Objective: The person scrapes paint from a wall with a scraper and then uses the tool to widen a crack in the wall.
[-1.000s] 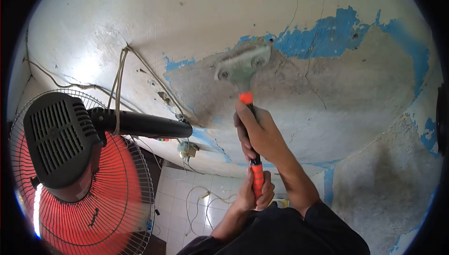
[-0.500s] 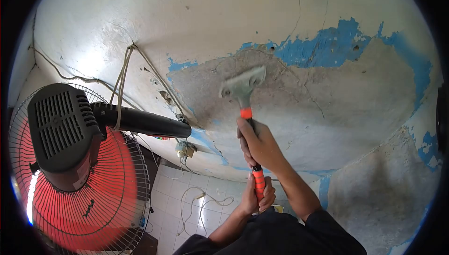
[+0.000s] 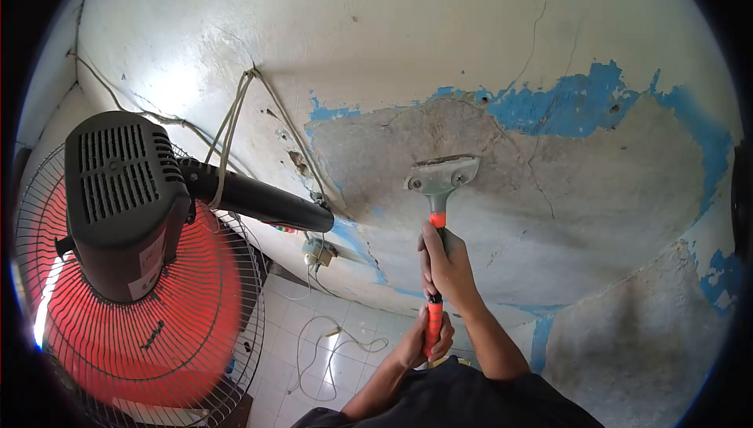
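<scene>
Metal, dull metal, we saw on the head of the scraper [image 3: 438, 202], with a smooth, plastic-looking grip! Around that head we got bare plaster [image 3: 369, 165], matt and rough; above it, flaking paint [image 3: 561, 110]. Left of the scraper, a fan [image 3: 118, 200] showed matt plastic housing, metal-wire guard; below-left, glossy tiles [image 3: 281, 326] gleamed.

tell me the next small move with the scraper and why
Probably raise the scraper to the ragged blue paint: its head is over bare grey wall below that edge, and the right hand and left hand both grip the handle.
</scene>
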A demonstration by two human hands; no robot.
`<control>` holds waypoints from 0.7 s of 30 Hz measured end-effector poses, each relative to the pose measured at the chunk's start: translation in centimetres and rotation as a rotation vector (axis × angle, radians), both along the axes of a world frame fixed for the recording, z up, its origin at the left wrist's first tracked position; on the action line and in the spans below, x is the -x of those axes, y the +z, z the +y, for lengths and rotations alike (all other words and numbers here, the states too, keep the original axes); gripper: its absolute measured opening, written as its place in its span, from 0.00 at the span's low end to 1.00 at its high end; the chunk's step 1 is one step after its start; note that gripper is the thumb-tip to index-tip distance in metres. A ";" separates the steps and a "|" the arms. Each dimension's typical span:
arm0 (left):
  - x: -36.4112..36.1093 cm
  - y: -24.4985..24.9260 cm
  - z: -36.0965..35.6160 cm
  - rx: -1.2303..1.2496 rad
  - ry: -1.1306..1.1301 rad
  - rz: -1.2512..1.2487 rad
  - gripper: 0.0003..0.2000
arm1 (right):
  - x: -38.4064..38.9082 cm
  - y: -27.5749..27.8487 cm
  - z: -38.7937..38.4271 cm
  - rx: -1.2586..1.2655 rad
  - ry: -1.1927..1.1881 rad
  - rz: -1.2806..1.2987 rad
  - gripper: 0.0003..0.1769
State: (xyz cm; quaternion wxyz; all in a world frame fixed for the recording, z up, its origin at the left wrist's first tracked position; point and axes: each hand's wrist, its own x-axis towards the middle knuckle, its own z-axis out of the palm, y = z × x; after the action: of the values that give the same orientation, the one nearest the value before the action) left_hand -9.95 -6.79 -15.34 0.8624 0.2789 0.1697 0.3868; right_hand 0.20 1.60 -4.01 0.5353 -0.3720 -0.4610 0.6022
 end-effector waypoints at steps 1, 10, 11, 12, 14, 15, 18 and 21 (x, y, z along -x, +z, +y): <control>0.5 0.1 -0.1 -0.086 0.062 -0.023 0.30 | 0.1 0.1 0.0 0.013 -0.019 0.034 0.22; 3.2 4.7 0.6 -0.219 0.303 0.235 0.31 | 2.3 4.0 1.0 -0.054 -0.024 0.071 0.23; 3.2 4.8 0.5 -0.214 0.327 0.249 0.32 | 2.5 4.2 1.1 -0.053 -0.025 0.076 0.23; 3.4 5.0 0.6 -0.224 0.346 0.260 0.32 | 2.7 4.3 1.2 -0.051 -0.025 0.081 0.23; 3.6 5.2 0.7 -0.235 0.383 0.282 0.32 | 3.0 4.6 1.3 -0.059 -0.014 0.093 0.23; 3.7 5.3 0.7 -0.235 0.385 0.285 0.32 | 3.2 4.7 1.5 -0.072 -0.005 0.104 0.22; 4.0 5.6 0.9 -0.235 0.375 0.279 0.31 | 3.3 4.7 1.2 -0.070 -0.023 0.093 0.22; 4.3 5.8 1.0 -0.239 0.349 0.267 0.32 | 3.3 5.1 1.3 -0.074 -0.045 0.127 0.21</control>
State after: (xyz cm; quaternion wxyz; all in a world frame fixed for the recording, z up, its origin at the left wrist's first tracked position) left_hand -14.21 -5.81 -9.57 0.7134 0.3939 0.2807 0.5070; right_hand -3.13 2.89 1.10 0.5900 -0.3233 -0.4396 0.5951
